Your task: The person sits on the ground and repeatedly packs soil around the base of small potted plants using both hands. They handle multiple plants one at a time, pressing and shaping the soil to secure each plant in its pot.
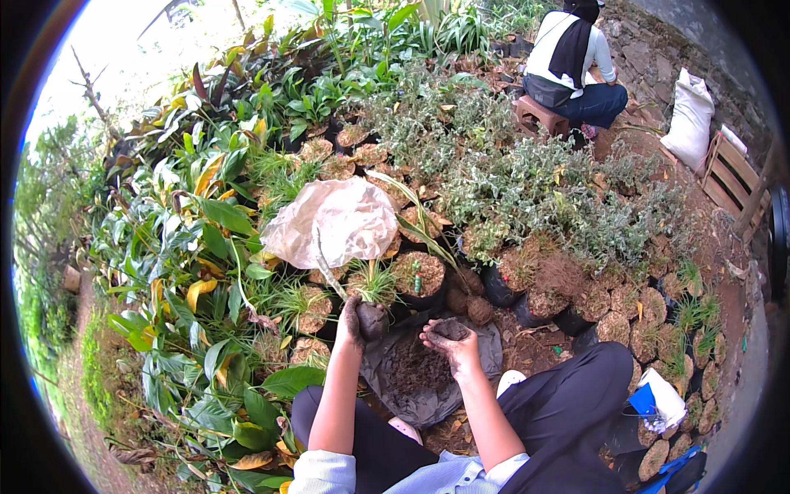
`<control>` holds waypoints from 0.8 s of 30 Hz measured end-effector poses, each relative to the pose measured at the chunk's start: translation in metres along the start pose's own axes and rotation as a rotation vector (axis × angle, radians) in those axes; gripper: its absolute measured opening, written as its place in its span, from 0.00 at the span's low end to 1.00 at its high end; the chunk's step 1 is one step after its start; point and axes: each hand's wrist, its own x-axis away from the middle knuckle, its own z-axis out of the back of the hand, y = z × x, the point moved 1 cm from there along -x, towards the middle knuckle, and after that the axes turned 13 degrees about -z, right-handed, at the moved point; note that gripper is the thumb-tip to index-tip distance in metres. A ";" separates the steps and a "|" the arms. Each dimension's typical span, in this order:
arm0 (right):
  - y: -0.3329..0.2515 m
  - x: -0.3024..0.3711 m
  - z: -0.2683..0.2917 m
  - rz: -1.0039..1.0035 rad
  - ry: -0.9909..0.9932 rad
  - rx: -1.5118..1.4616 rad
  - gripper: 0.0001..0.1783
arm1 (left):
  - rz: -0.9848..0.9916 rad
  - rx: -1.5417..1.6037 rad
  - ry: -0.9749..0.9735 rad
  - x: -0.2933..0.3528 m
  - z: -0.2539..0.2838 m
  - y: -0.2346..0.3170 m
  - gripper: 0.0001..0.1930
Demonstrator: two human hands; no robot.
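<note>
My left hand [351,323], smeared with dark soil, is closed round a round ball of dark soil [374,322]. A pale bare stem [327,267] rises from it, leaning up and to the left. My right hand [457,349] is cupped, palm up, with a clump of moist soil [452,330] in it. Below and between both hands, loose dark soil [415,369] lies heaped on a spread grey-black plastic bag [385,395]. Brown root-like balls [480,310] rest on the ground just beyond my right hand.
A crumpled translucent plastic sheet [333,221] covers pots ahead. Broad-leaved plants [222,214] crowd the left; silvery shrubs [535,181] and several black pots stand right. Another person [568,58] sits on a block at the back, near a white sack [690,119] and wooden crate [731,174].
</note>
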 end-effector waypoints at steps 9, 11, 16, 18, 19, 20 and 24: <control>-0.003 -0.003 -0.008 0.018 -0.044 -0.094 0.16 | -0.002 -0.021 -0.015 -0.005 0.005 -0.002 0.13; -0.001 -0.004 -0.006 0.033 -0.068 -0.079 0.17 | 0.024 -0.030 -0.022 -0.003 0.003 -0.001 0.13; 0.004 -0.006 0.004 -0.028 -0.038 -0.019 0.17 | 0.014 -0.047 -0.044 0.004 -0.005 -0.002 0.13; 0.004 -0.007 0.003 -0.020 -0.025 -0.038 0.17 | 0.031 -0.040 -0.070 0.005 -0.007 -0.003 0.12; 0.004 -0.008 0.001 -0.017 -0.025 -0.058 0.16 | -0.007 -0.019 -0.046 0.003 -0.005 -0.007 0.15; 0.004 -0.008 0.000 -0.014 -0.025 -0.078 0.16 | -0.017 -0.020 -0.050 0.002 -0.004 -0.008 0.15; 0.001 -0.013 0.010 -0.023 -0.015 -0.110 0.15 | -0.023 -0.045 -0.059 0.007 -0.013 -0.010 0.16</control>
